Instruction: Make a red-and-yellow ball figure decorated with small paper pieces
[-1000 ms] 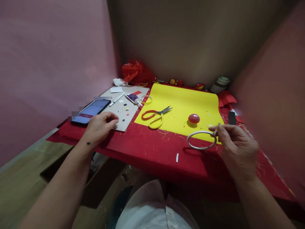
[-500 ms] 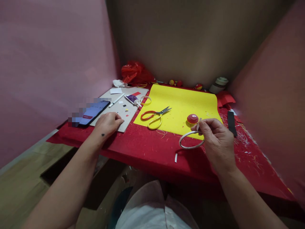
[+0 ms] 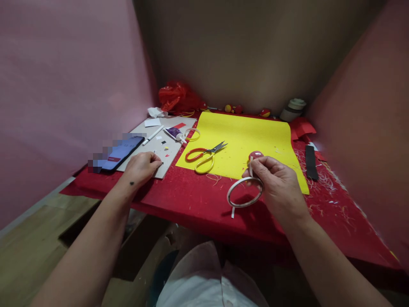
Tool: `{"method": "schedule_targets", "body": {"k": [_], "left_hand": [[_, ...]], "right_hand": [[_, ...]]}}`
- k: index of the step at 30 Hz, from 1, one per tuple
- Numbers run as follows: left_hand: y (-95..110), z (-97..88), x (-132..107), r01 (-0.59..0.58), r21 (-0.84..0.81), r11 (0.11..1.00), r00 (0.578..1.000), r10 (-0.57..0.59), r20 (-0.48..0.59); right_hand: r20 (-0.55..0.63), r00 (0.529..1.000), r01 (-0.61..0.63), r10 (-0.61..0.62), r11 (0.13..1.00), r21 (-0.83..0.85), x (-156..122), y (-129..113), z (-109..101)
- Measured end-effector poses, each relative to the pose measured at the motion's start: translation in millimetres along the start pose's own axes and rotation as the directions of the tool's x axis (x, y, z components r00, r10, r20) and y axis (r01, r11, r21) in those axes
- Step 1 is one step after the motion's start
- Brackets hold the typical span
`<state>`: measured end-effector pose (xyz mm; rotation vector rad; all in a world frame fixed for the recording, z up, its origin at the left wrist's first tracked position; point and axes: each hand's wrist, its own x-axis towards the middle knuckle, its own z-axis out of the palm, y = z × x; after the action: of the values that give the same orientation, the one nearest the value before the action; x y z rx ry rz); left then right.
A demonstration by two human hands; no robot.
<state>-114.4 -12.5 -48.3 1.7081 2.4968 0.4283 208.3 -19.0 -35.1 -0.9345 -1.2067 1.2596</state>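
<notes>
Well left of the yellow corrugated sheet, a smartphone lay with its screen upward, probably so that I could glance at it without it crowding my hands. Closer to the sheet on that side was a grey board, which I judge gave me a firm, pale surface where small cut bits showed up. My left hand was over the board's near part, thumb and fingers drawn together by a tiny dark scrap; I could not tell whether they gripped it. A white pen and a purple tube lay left of the sheet too, seemingly set aside within reach. On the sheet's left part rested scissors, handles towards me, which would suit picking up. A short white strip lay nearer me than the sheet's front edge. Just above it in view, I had a roll of narrow white tape pinched at its edge in my right hand, perhaps so that the ring hung free and its loose tail stayed reachable. Behind my fingertips, on the sheet, sat a red ball, partly hidden. Right of the sheet lay a black strip, apparently put out of the way.
</notes>
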Motion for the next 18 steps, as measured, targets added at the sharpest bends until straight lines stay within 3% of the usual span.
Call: {"method": "schedule_targets", "body": {"k": [8,18], "left_hand": [[3,-3.9,-4,0.003,-0.046,0.999,0.999,-0.005,-0.036],[4,-6.5,-11,0.012,-0.064,0.998,0.996,-0.017,-0.083]], "right_hand": [[0.223,0.944,-0.237,0.242,0.97,-0.048,8,-3,11],[0.358,0.875,-0.292,0.327,0.945,-0.149,16,-4,27]]}}
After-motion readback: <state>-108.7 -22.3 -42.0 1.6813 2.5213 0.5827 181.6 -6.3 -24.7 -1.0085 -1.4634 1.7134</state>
